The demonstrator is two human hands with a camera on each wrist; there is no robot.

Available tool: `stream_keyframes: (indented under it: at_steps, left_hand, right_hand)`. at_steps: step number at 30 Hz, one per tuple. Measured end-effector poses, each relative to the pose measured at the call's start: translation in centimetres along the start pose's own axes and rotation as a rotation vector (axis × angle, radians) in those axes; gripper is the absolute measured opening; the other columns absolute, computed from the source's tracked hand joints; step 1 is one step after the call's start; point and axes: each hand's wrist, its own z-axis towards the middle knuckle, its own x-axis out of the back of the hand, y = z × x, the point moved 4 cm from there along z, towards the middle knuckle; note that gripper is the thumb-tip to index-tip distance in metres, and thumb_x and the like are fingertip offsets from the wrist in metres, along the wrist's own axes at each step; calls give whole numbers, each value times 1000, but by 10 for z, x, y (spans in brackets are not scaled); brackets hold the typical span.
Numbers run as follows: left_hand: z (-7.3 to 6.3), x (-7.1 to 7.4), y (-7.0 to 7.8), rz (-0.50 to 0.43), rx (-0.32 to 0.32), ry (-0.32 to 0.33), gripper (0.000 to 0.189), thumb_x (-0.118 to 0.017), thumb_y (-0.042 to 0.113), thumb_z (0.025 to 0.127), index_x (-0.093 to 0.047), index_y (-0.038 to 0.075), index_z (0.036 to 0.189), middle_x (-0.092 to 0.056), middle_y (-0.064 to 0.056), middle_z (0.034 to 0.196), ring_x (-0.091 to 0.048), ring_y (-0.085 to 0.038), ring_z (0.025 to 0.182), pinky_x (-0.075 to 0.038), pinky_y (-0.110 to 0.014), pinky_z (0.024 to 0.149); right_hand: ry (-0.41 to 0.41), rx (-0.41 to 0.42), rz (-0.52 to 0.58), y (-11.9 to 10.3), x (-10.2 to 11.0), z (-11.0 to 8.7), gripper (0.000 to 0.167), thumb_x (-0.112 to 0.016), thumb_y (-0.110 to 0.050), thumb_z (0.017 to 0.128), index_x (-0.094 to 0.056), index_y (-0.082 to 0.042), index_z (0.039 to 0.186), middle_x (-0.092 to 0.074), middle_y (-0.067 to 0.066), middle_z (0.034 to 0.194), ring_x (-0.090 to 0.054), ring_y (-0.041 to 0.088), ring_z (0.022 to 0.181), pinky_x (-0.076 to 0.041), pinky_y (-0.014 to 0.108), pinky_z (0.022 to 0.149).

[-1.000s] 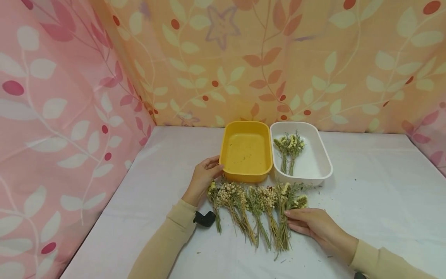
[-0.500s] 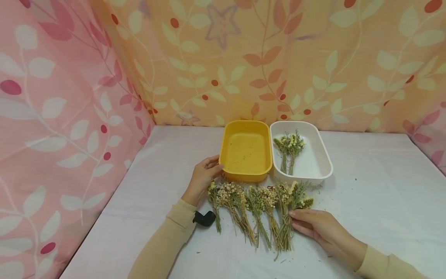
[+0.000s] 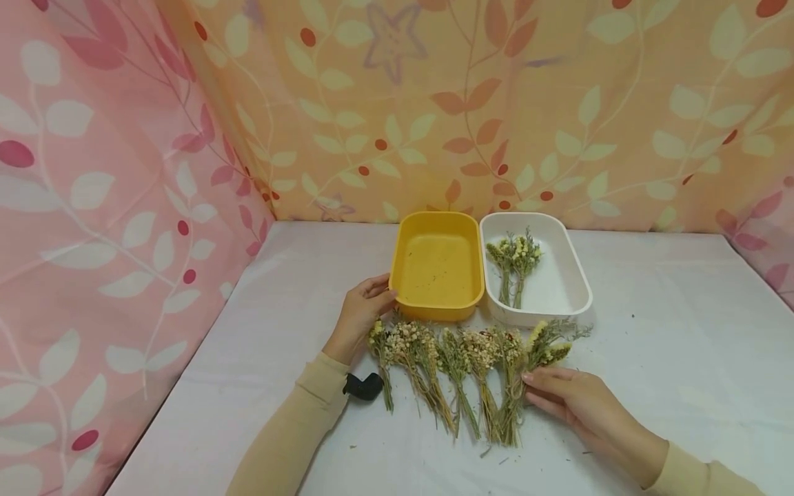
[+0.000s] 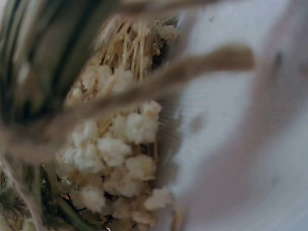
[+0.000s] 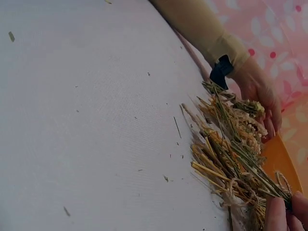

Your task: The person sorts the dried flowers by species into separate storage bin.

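Note:
With thumb and fingertips, my right hand (image 3: pixel 577 403) pinches the tied stems of a dried flower bundle (image 3: pixel 546 348), yellow blooms toward the trays. In the right wrist view its fingers (image 5: pixel 276 214) grip by the twine. My left hand (image 3: pixel 360 313) touches the near-left corner of the yellow tray (image 3: pixel 437 306), its fingers along the outer side. Between the hands lies a row of several dried bundles (image 3: pixel 455 358), stems toward me. Cream blooms (image 4: pixel 115 149) and twine-tied stems fill much of the left wrist view.
Against the yellow tray stands a white tray (image 3: pixel 573 262), with a few yellow-flowered bundles (image 3: pixel 515 258) in its left half. The yellow tray holds only crumbs. Plant bits (image 5: pixel 166 178) dot the white tablecloth (image 3: pixel 676 331). A leaf-patterned curtain (image 3: pixel 347 103) hangs behind.
My right hand has moved right, drawing the yellow-flowered bundle away from its neighbour, which now shows beside it. The left hand has stayed at the yellow tray's corner.

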Motion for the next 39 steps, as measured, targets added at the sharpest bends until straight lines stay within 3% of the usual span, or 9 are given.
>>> stream_keyframes:
  at_steps: [8, 25, 39]
  left_hand:
    - [2, 1, 0, 4, -6, -5, 47, -65, 7, 96, -53, 2, 142, -57, -21, 140, -59, -35, 128, -58, -32, 98]
    - [0, 0, 0, -8, -3, -3, 49, -65, 6, 96, -52, 2, 143, -57, -21, 141, -59, -35, 128, -59, -30, 97]
    - [-1, 0, 1, 1, 1, -5, 49, -64, 6, 97, -50, 1, 144, -55, -22, 142, -58, -35, 129, -59, -31, 97]
  right_hand:
    - [-34, 26, -2, -11, -1, -5, 7, -68, -11, 94, -73, -12, 99, -74, -4, 97, -73, 9, 91, -59, 23, 90]
    - [42, 99, -73, -29, -5, -10, 8, -68, -11, 94, -74, -15, 98, -76, -7, 96, -72, 5, 90, -61, 23, 86]
    - [47, 198, -158, -59, -3, 2, 10, -67, -15, 96, -75, -17, 101, -75, -12, 96, -71, 3, 91, -62, 22, 84]
